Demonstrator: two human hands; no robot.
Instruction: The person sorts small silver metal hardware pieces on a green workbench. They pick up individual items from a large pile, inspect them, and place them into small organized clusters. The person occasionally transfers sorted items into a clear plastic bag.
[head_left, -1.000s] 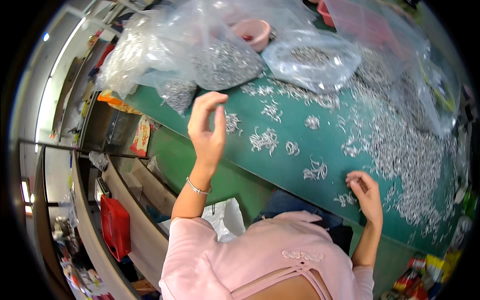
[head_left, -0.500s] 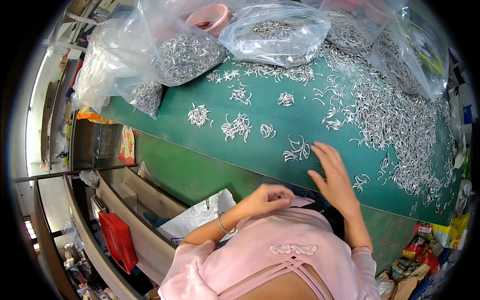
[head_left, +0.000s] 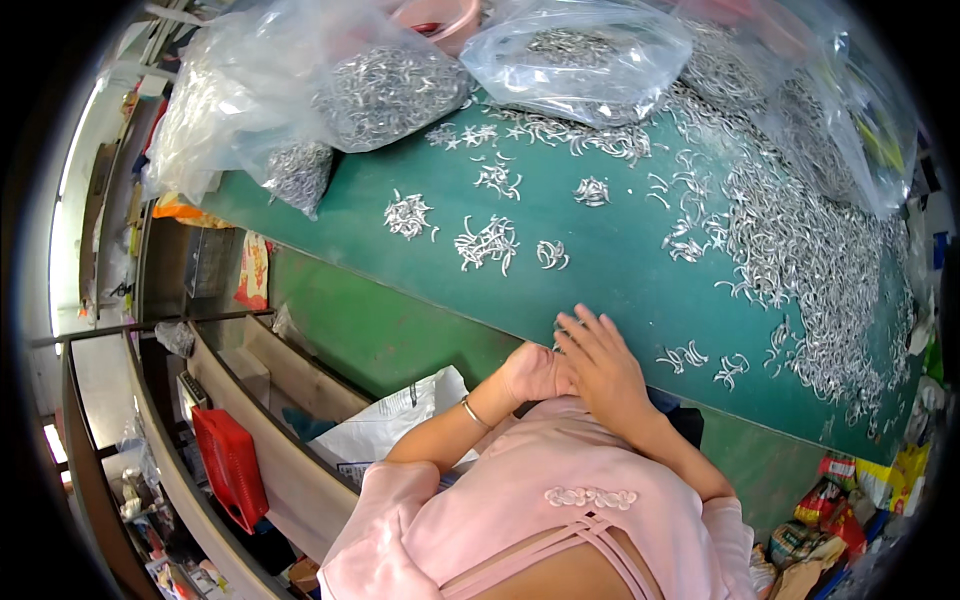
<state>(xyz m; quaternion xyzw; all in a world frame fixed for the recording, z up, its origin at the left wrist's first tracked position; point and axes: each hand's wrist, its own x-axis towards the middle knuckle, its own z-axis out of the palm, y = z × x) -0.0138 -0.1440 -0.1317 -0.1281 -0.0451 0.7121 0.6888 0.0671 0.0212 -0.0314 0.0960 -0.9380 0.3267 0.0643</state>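
At the near edge of the green table [head_left: 330, 230], my two hands meet. My left hand [head_left: 535, 373] is curled into a cup, its fingers partly hidden behind my right hand; what it holds, if anything, I cannot make out. Over it lies my right hand [head_left: 605, 370], palm down with fingers stretched. Just right of the hands are two small groups of curved silvery metal pieces, a nearer group [head_left: 683, 356] and another group [head_left: 731, 371]. Farther off sit several small heaps, among them a larger heap [head_left: 487, 243] and a small heap [head_left: 551, 254].
A wide spread of the same pieces [head_left: 800, 260] covers the table's right side. Clear plastic bags full of them, such as a bag [head_left: 390, 95] and an open bag [head_left: 578, 75], line the back beside a pink bowl [head_left: 455, 22]. A red basket [head_left: 230, 468] stands at left.
My right hand has moved left and down onto my left hand. The small heap that lay left of its fingertips is gone from there. A group shows where the right hand was.
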